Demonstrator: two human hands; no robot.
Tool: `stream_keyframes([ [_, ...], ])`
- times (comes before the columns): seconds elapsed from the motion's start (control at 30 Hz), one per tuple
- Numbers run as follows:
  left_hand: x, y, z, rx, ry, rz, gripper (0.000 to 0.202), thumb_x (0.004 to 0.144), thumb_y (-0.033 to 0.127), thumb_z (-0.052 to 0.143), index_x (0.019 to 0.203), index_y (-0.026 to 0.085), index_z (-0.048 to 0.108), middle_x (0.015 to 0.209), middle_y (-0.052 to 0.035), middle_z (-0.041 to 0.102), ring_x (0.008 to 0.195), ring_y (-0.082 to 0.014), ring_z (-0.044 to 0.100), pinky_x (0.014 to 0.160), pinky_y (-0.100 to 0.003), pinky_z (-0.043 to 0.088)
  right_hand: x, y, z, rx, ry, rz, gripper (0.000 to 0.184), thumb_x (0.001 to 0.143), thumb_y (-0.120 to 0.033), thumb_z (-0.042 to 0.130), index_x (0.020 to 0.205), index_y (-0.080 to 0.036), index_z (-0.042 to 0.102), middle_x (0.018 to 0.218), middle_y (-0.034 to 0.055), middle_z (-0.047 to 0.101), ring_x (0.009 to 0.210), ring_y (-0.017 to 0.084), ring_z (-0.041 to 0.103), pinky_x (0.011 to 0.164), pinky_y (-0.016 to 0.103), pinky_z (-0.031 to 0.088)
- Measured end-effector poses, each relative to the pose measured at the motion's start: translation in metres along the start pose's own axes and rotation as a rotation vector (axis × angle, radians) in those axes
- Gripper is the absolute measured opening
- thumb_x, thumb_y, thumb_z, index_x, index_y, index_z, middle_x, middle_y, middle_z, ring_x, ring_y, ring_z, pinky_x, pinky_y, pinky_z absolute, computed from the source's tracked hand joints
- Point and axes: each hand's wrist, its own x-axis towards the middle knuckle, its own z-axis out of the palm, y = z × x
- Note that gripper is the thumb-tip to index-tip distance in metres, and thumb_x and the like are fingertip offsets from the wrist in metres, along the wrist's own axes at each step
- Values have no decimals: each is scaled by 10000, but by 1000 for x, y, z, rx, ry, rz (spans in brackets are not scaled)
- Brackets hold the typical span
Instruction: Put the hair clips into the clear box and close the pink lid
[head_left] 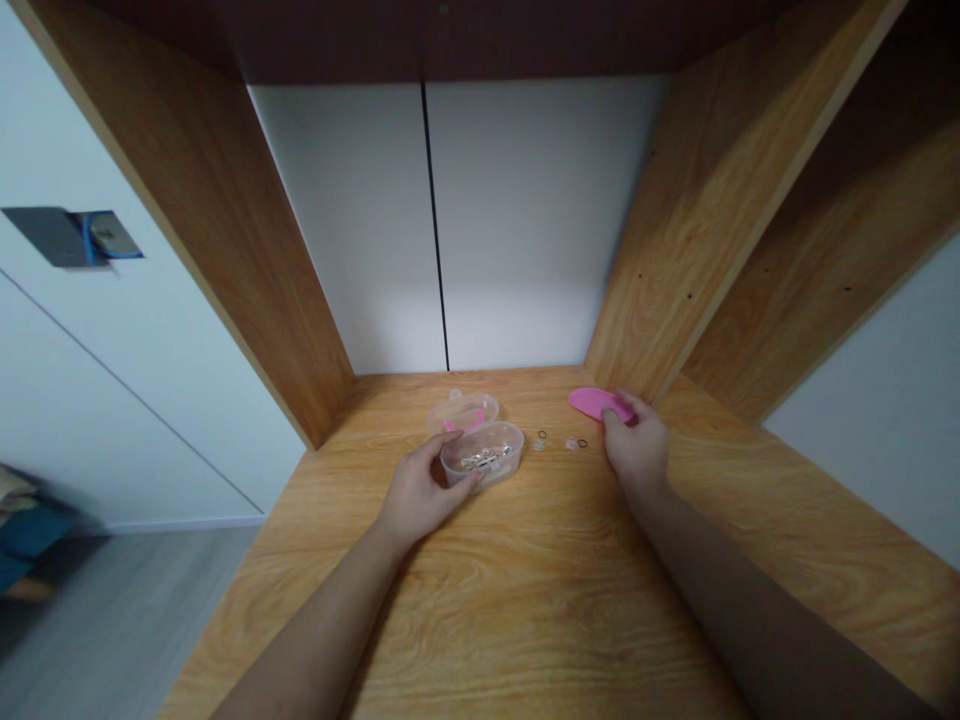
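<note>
My left hand (424,490) grips the near left side of a small clear plastic box (506,470), thumb in front and fingers behind. Small shiny metallic pieces (484,459) lie inside it; their kind is too small to tell. Behind the box its clear lid (487,403) lies open, with pink strips on it. My right hand (637,445) pinches a flat pink oval piece (592,401) by its right end, near the right upright. Between the hands, on the wood, lie a dark ring (583,443), another dark ring (542,434) and small pale round pieces (538,446).
The wooden surface (495,600) sits inside a shelf unit. Wooden uprights stand at left (247,230) and right (697,200), with a dark shelf (450,40) overhead and a white back panel (525,220). An open wall socket box (109,235) shows at far left.
</note>
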Motion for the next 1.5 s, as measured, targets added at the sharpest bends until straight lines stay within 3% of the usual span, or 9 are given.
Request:
stream_keyframes([
  [0.1,0,1,0,-3,-3,3,547,760,361,789,1256,199,624,1188,-92,729,1035,-265,715,927,-415,581,-7,-5,2,-92,47,-41,475,770,-303,594,1173,-85,719,1370,213,578,1311,338,524,1167,501,339],
  [0.3,0,1,0,-18,-7,4,559,756,353,794,1264,200,620,1199,-96,725,1053,-265,711,956,-420,571,-17,-7,5,-118,28,-96,493,782,-302,587,1209,-86,708,1523,228,402,1377,345,444,1170,494,315],
  [0.5,-1,1,0,-13,-13,16,554,765,350,785,1269,200,610,1213,-96,716,1072,-264,701,965,-427,567,-21,-12,4,-89,29,-92,458,782,-287,591,1187,-111,715,1531,204,386,1410,338,393,1192,499,265],
  [0.67,-1,5,-1,-47,-6,63,593,775,319,776,1316,205,563,1273,-108,684,1143,-272,672,1019,-451,540,-23,-19,3,1,-64,-217,375,811,-233,580,1150,-183,731,1435,150,493,1347,283,474,1160,489,339],
  [0.83,-1,7,-1,-89,-5,115,671,776,274,777,1383,214,495,1337,-130,637,1211,-288,633,1072,-486,503,-32,-31,4,107,-326,-428,333,865,-191,570,1154,-258,721,1291,103,625,1256,259,561,1096,503,437],
  [1.0,-1,7,-1,-74,21,137,757,764,269,789,1436,242,441,1386,-122,593,1270,-287,587,1121,-503,458,-44,-42,2,124,-567,-570,397,910,-202,583,1287,-299,657,1429,100,534,1338,263,506,1132,508,410],
  [1.27,-1,6,-1,-20,-4,220,727,815,202,731,1468,252,415,1429,-119,564,1302,-269,564,1129,-482,449,-46,-46,1,139,-650,-602,468,945,-222,565,1401,-327,562,1561,105,388,1406,292,441,1157,569,366],
  [1.5,1,14,-4,66,-72,428,585,872,113,625,1414,288,495,1424,-84,579,1385,-259,480,1199,-570,329,-49,-49,-1,221,-677,-562,445,956,-215,540,1389,-314,561,1512,114,441,1318,259,529,979,442,575],
])
